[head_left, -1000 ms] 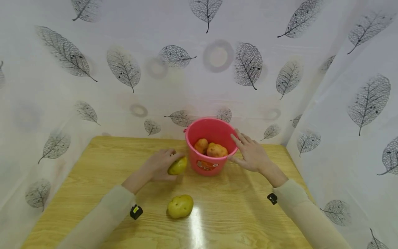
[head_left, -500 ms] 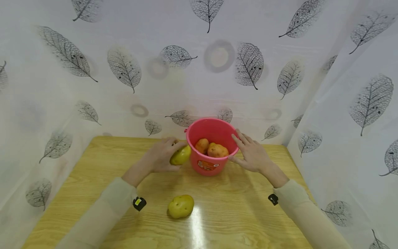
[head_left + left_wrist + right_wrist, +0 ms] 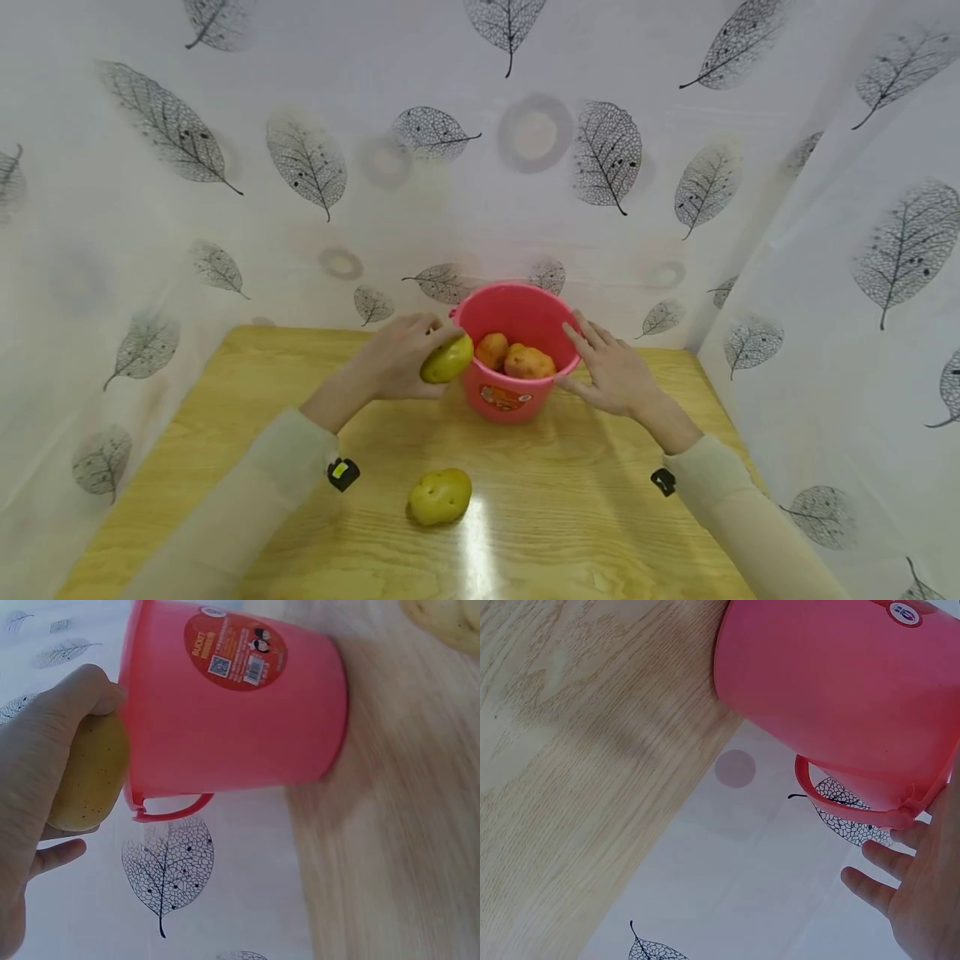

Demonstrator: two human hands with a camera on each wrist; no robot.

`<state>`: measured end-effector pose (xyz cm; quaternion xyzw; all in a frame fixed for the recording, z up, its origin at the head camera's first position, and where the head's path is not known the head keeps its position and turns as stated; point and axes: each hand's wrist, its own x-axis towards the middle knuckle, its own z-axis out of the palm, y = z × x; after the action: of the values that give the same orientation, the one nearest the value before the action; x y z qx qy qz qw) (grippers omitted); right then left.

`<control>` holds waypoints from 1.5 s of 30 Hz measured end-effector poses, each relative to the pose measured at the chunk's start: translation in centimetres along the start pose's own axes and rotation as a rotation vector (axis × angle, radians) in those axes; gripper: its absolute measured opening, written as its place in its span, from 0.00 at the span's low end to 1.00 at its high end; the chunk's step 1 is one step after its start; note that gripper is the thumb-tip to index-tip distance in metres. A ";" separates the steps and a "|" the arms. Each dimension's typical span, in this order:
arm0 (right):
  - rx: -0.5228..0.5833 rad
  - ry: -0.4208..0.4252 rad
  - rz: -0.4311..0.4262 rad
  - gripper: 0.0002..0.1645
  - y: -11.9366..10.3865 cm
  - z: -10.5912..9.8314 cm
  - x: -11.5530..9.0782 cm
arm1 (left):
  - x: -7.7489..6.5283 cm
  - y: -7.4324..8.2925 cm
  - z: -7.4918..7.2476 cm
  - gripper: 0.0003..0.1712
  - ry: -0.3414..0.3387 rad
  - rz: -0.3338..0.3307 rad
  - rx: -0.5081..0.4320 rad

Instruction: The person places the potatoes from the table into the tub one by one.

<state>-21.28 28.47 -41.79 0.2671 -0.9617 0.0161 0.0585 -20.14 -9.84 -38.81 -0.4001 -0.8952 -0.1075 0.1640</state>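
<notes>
My left hand [image 3: 401,354] grips a yellow potato [image 3: 447,360] beside the left rim of a pink bucket [image 3: 504,402]. In the left wrist view that potato [image 3: 91,772] is held between thumb and fingers, right at the bucket's rim. Several potatoes [image 3: 529,362] lie inside the bucket. My right hand [image 3: 611,371] rests at the bucket's right rim with its fingers spread and fairly straight. The right wrist view shows those fingers [image 3: 889,860] near the bucket's handle [image 3: 847,810]. Another yellow potato [image 3: 440,497] lies on the table in front of the bucket.
The wooden table [image 3: 570,533] ends at a white curtain [image 3: 420,233] with a leaf print, behind the bucket and along the right side. A small black device [image 3: 343,473] sits on the left wrist, a similar one [image 3: 663,481] on the right.
My left hand has lifted the potato from low beside the bucket up to the height of its left rim. The right hand stays at the right rim. The view has shifted slightly.
</notes>
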 end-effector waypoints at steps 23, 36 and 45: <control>0.008 0.006 0.002 0.55 0.0 0.1 -0.3 | 6.0 0.4 -0.1 0.41 -0.108 0.020 0.013; 0.006 0.008 -0.002 0.55 -0.1 -0.2 0.0 | 8.8 1.0 0.6 0.41 -0.182 0.042 0.088; 0.003 0.006 -0.012 0.56 0.0 -0.1 0.1 | 10.3 1.4 1.5 0.43 -0.251 0.028 0.113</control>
<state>-21.32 28.41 -41.67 0.2728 -0.9600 0.0182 0.0607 -25.83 -1.41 -36.21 -0.4132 -0.9076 -0.0038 0.0747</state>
